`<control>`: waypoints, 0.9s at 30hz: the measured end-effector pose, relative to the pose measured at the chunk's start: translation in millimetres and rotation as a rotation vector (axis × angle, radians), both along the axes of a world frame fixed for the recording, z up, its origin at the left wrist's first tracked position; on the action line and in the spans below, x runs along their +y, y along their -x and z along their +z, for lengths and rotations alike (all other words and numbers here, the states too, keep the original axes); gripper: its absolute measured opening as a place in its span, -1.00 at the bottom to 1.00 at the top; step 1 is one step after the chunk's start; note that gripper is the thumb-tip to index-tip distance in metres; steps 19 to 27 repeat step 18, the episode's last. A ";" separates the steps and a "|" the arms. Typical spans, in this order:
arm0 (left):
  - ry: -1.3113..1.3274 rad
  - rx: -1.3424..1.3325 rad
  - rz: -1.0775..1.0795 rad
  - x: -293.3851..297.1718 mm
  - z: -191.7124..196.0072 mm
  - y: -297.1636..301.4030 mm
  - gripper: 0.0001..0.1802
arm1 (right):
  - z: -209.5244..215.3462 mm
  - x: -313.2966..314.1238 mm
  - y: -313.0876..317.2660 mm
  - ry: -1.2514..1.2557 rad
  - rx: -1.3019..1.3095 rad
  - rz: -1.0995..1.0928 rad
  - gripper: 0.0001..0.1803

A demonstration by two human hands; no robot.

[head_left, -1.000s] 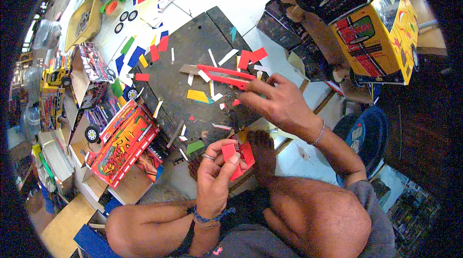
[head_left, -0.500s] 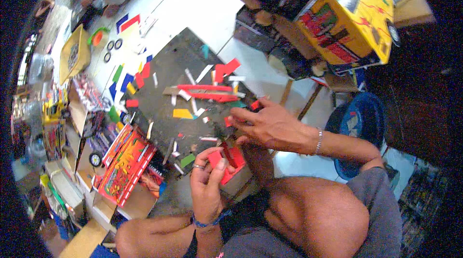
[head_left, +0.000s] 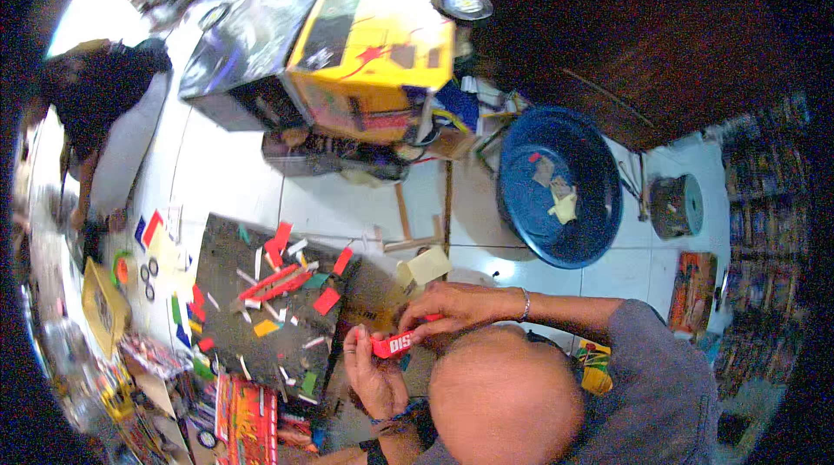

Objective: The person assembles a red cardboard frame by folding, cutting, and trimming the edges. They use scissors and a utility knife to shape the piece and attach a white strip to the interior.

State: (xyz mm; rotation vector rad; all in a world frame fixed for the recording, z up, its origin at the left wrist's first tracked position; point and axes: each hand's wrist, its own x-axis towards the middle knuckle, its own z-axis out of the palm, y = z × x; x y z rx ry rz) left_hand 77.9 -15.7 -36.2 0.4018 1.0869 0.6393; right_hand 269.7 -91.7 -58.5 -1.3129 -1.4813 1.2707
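A small red strip (head_left: 398, 344) with white lettering is held between my two hands, over my lap beside the dark work board (head_left: 226, 309). My left hand (head_left: 375, 378) pinches its left end between thumb and fingers. At the other end, the fingers of my right hand (head_left: 459, 309) close on the strip, and a bit of red shows between them. On the board lie red strips (head_left: 276, 285), a yellow piece (head_left: 266, 327), a green piece (head_left: 308, 383) and scattered white scraps.
A blue basin (head_left: 512, 213) with scraps inside stands at the right. Ahead is a large yellow and black toy truck (head_left: 373, 57). A red decorated panel (head_left: 248, 417) and a yellow tray (head_left: 102, 304) are at the left. Another person (head_left: 95, 100) sits at the far left.
My view has swung to the right. My right hand has come from above the board's edge to the red strip. My left hand held a small red piece beside a red box-like part.
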 end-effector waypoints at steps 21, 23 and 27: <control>-0.062 -0.081 -0.214 -2.9 -248.7 3.1 -0.46 | -52.3 -24.1 -45.6 0.224 -0.468 0.064 -0.61; -0.062 -0.081 -0.214 -2.9 -248.7 3.1 -0.46 | -52.3 -24.1 -45.6 0.224 -0.468 0.064 -0.61; -0.062 -0.081 -0.214 -2.9 -248.7 3.1 -0.46 | -52.3 -24.1 -45.6 0.224 -0.468 0.064 -0.61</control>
